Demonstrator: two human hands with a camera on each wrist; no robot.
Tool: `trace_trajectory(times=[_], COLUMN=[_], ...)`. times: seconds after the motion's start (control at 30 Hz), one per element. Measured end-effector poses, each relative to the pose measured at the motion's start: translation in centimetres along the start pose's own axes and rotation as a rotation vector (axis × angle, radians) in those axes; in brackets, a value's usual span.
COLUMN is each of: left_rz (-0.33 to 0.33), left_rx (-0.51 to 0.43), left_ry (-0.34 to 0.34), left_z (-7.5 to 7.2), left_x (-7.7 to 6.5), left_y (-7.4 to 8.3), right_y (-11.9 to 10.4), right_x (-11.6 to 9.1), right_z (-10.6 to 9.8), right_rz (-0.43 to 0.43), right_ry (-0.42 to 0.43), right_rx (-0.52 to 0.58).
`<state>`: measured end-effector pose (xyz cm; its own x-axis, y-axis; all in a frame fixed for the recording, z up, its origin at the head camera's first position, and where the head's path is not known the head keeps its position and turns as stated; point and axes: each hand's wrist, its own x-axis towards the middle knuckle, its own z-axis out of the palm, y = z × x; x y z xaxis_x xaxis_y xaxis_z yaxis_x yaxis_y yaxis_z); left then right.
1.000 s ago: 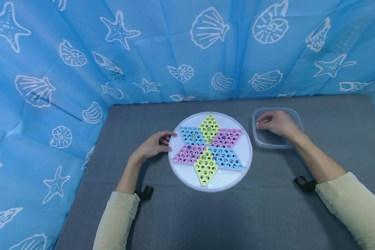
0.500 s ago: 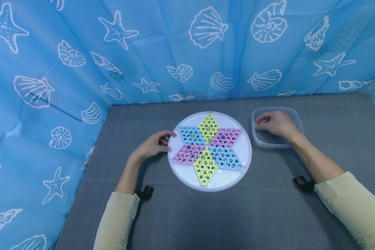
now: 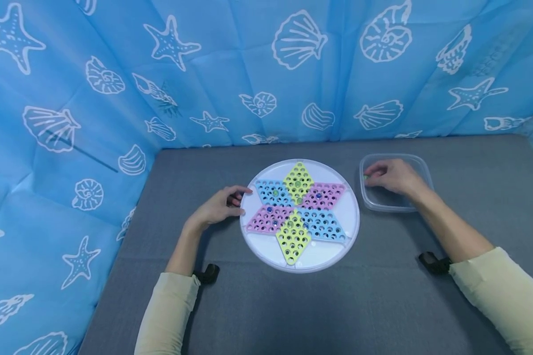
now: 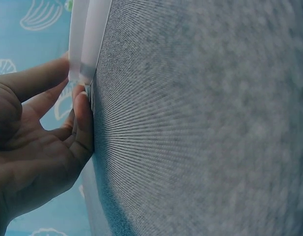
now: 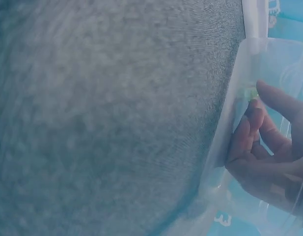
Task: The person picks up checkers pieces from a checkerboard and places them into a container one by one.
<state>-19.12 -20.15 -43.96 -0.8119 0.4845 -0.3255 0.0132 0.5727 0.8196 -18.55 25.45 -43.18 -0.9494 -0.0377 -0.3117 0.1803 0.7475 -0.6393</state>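
A round white Chinese checkers board (image 3: 322, 254) lies on the table, its star of yellow, blue and pink holed sections holding several green and blue marbles. At its left rim is my left hand (image 3: 215, 204), thumb and index fingertips touching the edge side by side. The left wrist view shows the other fingers loosely bent below the rim (image 4: 85, 44). My right hand (image 3: 393, 176) reaches into a clear plastic container (image 3: 393, 207) right of the board. Between its thumb and fingertips it pinches a green marble (image 5: 250, 93), near the container's left wall.
Grey cloth covers the table (image 3: 302, 315). Behind it and along the left hangs a blue curtain (image 3: 231, 59) with white shells and starfish. Each wrist wears a black strap (image 3: 434, 262), and the sleeves (image 3: 166, 310) are pale yellow.
The head view shifts slightly. Both hands stay in place, the left at the board's rim and the right in the container with the green marble.
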Motion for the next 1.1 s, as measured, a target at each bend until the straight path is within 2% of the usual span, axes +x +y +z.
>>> trace_trajectory(times=[0.1, 0.33, 0.5, 0.77, 1.1], left_rz=[0.011, 0.025, 0.014, 0.018, 0.023], left_rx=[0.015, 0.017, 0.025, 0.022, 0.03], left_ry=[-0.008, -0.013, -0.016, -0.02, -0.009], left_z=[0.0, -0.3, -0.4, -0.5, -0.1], left_x=[0.1, 0.0, 0.0, 0.1, 0.2], left_y=[-0.1, 0.2, 0.2, 0.1, -0.2], right_y=[-0.1, -1.1, -2.2, -3.9, -5.0], right_x=[-0.4, -1.8, -2.8, -3.8, -4.4], right_z=[-0.4, -0.7, -0.4, 0.1, 0.9], right_rz=[0.001, -0.016, -0.036, -0.119, -0.225], right_ry=[0.001, 0.102, 0.133, 0.185, 0.237], right_rx=[0.038, 0.132, 0.169, 0.228, 0.264])
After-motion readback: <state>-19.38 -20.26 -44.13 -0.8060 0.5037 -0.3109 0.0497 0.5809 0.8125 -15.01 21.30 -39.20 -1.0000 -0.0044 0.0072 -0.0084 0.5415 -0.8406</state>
